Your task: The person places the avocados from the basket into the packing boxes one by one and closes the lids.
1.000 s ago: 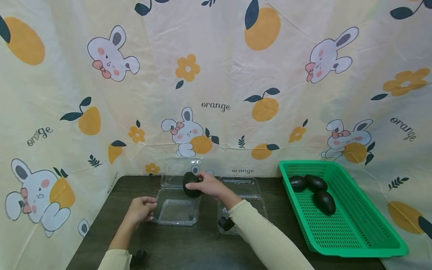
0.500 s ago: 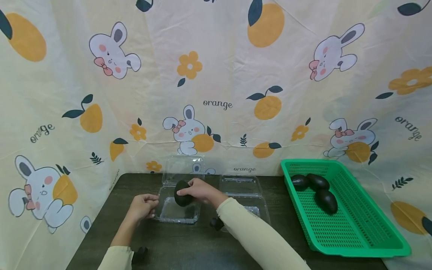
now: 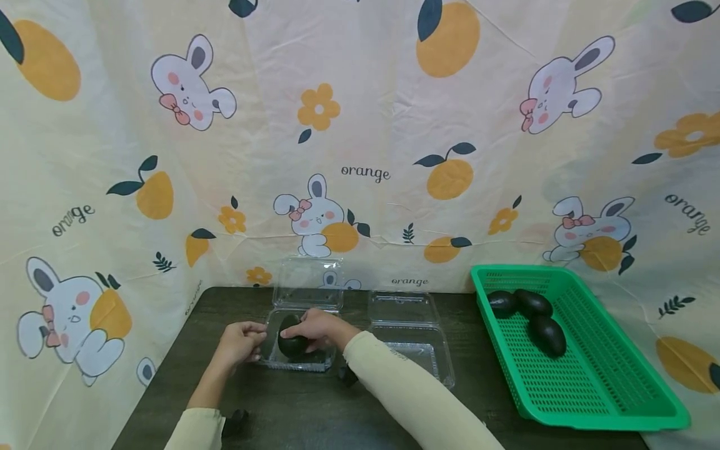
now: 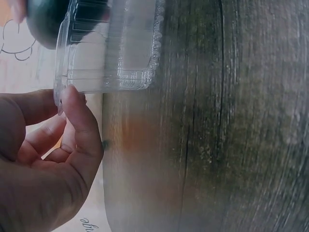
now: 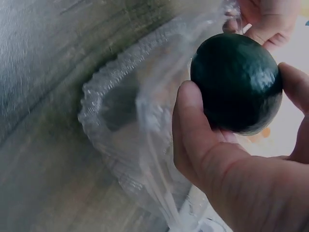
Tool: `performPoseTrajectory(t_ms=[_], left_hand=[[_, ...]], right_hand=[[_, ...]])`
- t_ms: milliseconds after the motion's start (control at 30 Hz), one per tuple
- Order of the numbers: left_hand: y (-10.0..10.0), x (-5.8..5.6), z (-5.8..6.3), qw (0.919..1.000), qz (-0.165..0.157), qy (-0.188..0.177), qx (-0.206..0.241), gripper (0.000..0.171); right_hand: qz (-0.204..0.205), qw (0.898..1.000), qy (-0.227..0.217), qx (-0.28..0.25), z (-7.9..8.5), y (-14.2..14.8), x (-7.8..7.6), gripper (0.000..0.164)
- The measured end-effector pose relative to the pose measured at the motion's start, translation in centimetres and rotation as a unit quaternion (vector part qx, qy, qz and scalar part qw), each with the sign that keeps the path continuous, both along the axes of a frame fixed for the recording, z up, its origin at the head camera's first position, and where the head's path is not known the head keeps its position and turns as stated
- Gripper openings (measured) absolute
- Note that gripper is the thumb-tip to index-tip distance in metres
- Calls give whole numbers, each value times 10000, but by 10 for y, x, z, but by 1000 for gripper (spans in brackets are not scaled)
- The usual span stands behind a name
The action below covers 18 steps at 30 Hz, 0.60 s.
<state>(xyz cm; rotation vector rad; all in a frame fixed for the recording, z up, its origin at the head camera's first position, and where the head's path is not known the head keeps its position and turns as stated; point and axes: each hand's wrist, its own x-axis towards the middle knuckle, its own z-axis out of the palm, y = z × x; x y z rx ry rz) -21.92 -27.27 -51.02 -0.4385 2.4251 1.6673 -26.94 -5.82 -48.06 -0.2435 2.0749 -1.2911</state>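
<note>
My right hand [image 3: 322, 327] grips a dark green avocado [image 3: 292, 337] over the base of a clear plastic clamshell box [image 3: 304, 366]. In the right wrist view, thumb and fingers hold the avocado [image 5: 236, 84] from opposite sides, with the box's ridged edge [image 5: 91, 108] beside it. At the box's left side, my left hand [image 3: 243, 342] pinches the rim. The left wrist view shows thumb and fingertip on the clear rim [image 4: 62, 92], with part of the avocado [image 4: 46, 21] beyond it. The lid [image 3: 308, 281] stands raised at the back.
A second clear clamshell box [image 3: 444, 362] lies opened to the right, partly behind the right sleeve [image 3: 405, 387]. Farther right, a green plastic basket [image 3: 607, 350] holds three dark avocados [image 3: 547, 336]. A patterned cloth [image 3: 382, 125] hangs behind the dark wooden table [image 3: 304, 412].
My right hand has brought the avocado left and down, from the back right of the box to over its base. The left hand keeps its hold on the rim.
</note>
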Motion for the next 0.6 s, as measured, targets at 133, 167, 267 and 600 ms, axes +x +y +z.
performPoseTrajectory(t_ms=[133,167,267,600], left_hand=[[0,-1,-1,10000,0,-7,-2,28],[0,-1,-2,10000,-11,3,-1,28],[1,-1,-2,10000,-24,43,23,29],[0,-1,-4,10000,25,35,24,28]], right_hand=[[-109,9999,-12,73,-5,-5,2,40],[-156,9998,-6,84,-6,-6,3,40],[-339,9994,1,77,-7,-9,2,46],[-464,9988,-44,116,-16,-18,3,48]])
